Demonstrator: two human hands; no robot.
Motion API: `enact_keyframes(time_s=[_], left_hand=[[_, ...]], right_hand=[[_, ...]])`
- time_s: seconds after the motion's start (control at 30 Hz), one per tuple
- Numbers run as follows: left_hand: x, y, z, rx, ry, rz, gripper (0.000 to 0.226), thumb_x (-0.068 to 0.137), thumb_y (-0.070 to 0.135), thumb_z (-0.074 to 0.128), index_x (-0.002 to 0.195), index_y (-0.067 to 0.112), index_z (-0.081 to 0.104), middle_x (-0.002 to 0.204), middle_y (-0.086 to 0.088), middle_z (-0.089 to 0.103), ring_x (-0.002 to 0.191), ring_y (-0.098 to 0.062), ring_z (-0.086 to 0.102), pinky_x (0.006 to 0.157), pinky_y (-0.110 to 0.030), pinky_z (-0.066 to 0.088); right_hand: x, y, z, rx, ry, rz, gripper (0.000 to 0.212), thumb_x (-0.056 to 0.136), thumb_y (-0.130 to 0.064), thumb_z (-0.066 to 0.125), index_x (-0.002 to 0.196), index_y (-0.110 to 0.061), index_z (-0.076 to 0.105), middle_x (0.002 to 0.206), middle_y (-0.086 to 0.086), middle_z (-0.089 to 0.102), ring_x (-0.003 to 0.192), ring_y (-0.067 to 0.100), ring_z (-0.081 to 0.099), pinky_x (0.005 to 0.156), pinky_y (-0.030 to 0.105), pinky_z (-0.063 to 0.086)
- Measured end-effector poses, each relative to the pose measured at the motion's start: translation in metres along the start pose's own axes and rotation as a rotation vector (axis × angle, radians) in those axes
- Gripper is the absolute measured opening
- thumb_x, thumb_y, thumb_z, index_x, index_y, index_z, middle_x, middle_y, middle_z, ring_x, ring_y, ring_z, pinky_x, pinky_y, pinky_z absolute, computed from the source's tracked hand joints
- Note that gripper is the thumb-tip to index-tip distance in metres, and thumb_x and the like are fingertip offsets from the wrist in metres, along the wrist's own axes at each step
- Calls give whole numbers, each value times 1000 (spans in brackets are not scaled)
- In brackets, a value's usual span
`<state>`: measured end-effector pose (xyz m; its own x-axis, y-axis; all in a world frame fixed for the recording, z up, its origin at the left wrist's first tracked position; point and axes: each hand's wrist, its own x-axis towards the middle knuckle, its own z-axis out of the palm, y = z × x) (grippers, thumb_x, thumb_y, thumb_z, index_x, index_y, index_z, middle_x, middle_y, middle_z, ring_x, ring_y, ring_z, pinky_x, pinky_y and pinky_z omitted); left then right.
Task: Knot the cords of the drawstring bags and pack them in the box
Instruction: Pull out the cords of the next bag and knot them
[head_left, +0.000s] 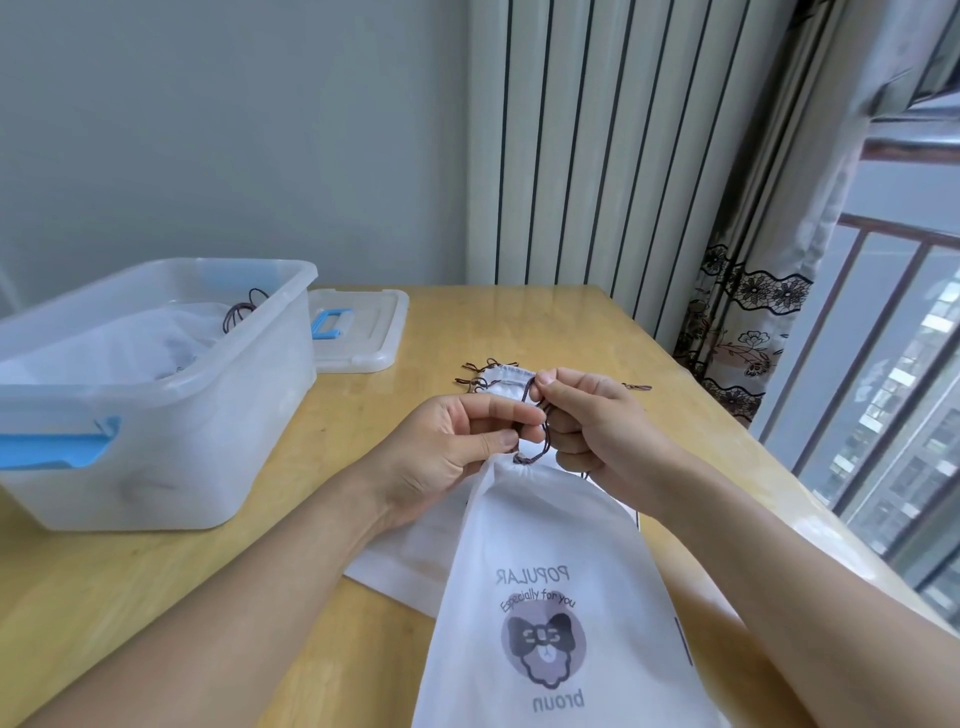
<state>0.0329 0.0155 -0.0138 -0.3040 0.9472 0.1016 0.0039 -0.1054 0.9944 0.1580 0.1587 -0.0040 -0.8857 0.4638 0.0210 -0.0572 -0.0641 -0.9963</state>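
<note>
On the wooden table (519, 322) by the window, our left hand (457, 447) and right hand (592, 421) pinch the cord (530, 395) together above the bag (545, 571), its length running toward us, the box (156, 389) to the left.

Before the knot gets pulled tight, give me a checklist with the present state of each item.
1. Both hands on the cord: ok, left hand and right hand pinch it.
2. Knot finished: cannot tell, fingers hide the loop.
3. Printed bag mouth gathered at the cord: ok.
4. Box open to take bags: ok, its lid lies beside it.
5. Room in the box: cannot tell, packed bags show inside.
6. More bags waiting on the table: ok.
</note>
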Motion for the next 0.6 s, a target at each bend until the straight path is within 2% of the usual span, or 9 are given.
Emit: enact_keyframes(time_s=[0.13,0.27,0.33,0.43,0.5,0.6], left_hand=[[-1,1,-4,-17,-15,-3,33,95,-5,56,106,19,77,104,-5,75,103,-15,60,99,-39,34],[-1,0,-6,-21,-62,-1,33,96,-4,56,111,18,76,110,-9,74,108,-21,55,99,-40,31],[-1,0,-5,-32,-73,-4,32,95,-3,58,114,18,73,108,-10,75,101,-18,59,97,-35,35],[2,0,-4,-67,-43,-13,30,88,7,65,116,17,67,106,-13,75,85,-12,66,86,-21,49],[3,0,-5,-72,-7,-14,36,83,13,68,118,17,65,106,-15,75,81,-14,67,79,-19,52],[4,-1,-8,-49,25,0,40,83,15,68,123,16,64,104,-12,76,84,-13,67,81,-22,55]], right_hand=[[-2,-3,-3,-38,-20,3,25,106,-26,49,86,-13,52,58,-5,18,49,10,13,42,20,13],[-3,-5,-6,-51,-67,39,25,106,-31,48,90,-12,47,62,-4,17,51,10,13,43,20,13],[-3,-5,-7,-37,-89,51,29,106,-32,48,83,-15,46,66,-1,16,53,11,13,43,19,14],[-3,-5,-9,-18,-95,30,28,104,-32,51,81,-16,49,69,-1,27,58,13,15,44,20,14],[-3,-6,-9,-27,-74,-15,27,101,-33,55,79,-17,52,73,2,22,57,12,16,43,18,17],[-4,-9,-8,-37,-41,-71,26,95,-35,59,81,-14,56,78,8,14,55,12,15,42,17,19]])
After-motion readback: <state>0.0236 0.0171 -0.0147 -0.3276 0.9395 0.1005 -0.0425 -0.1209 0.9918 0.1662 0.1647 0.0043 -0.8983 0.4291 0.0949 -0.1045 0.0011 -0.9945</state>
